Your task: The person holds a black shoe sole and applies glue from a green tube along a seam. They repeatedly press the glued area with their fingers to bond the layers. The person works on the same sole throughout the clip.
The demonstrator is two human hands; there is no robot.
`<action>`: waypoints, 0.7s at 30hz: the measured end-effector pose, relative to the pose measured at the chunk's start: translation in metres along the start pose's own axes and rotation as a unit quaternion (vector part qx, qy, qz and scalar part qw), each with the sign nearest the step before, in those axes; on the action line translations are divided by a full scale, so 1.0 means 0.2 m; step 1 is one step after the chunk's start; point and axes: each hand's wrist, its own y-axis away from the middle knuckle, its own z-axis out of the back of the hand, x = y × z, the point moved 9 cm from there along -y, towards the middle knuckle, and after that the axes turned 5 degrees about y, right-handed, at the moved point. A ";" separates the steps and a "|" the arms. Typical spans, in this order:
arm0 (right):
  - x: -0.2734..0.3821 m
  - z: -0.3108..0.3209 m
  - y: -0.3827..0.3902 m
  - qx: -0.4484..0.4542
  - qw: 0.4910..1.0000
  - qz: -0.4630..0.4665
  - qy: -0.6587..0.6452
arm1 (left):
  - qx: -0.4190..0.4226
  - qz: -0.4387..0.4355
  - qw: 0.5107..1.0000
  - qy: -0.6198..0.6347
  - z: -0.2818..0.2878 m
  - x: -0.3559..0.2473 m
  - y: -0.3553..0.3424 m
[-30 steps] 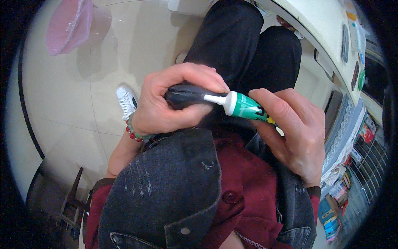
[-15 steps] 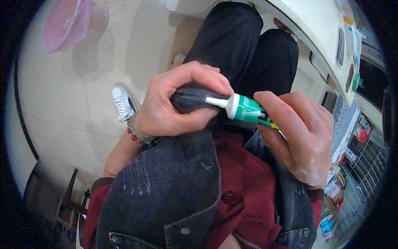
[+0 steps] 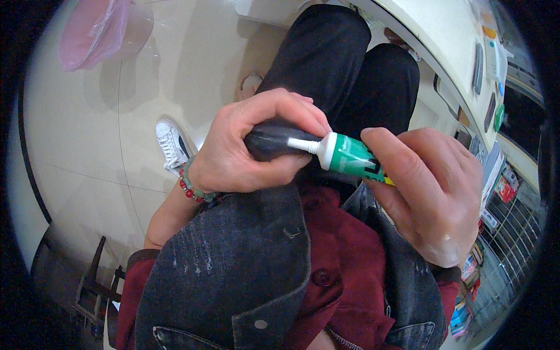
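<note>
My left hand (image 3: 239, 151) grips a dark grey, smooth, rounded object (image 3: 265, 141) over my lap, thumb and fingers curled round its sides; what it is I cannot make out. My right hand (image 3: 423, 186) pinches a green and yellow tube (image 3: 350, 154) with a white collar, held on its side. Its long white nozzle (image 3: 303, 144) points left and lies on or just over the dark object, between my left thumb and fingers. A bracelet of red and green beads circles my left wrist.
A pink-lined bin (image 3: 87, 38) stands at upper left, a white sneaker (image 3: 169, 143) on the tiled floor, a dark chair (image 3: 87, 280) at lower left. A pale desk (image 3: 443, 35) with small items curves along the right, above a wire rack (image 3: 501, 239). My knees are beneath my hands.
My right hand and the tube have shifted slightly right and down. My left hand has moved a little right with the dark object. Both grips are kept.
</note>
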 end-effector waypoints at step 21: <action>-0.11 -0.03 0.10 -0.042 0.990 -0.085 -0.106 | -0.008 -0.019 0.998 -0.054 0.01 -0.02 0.01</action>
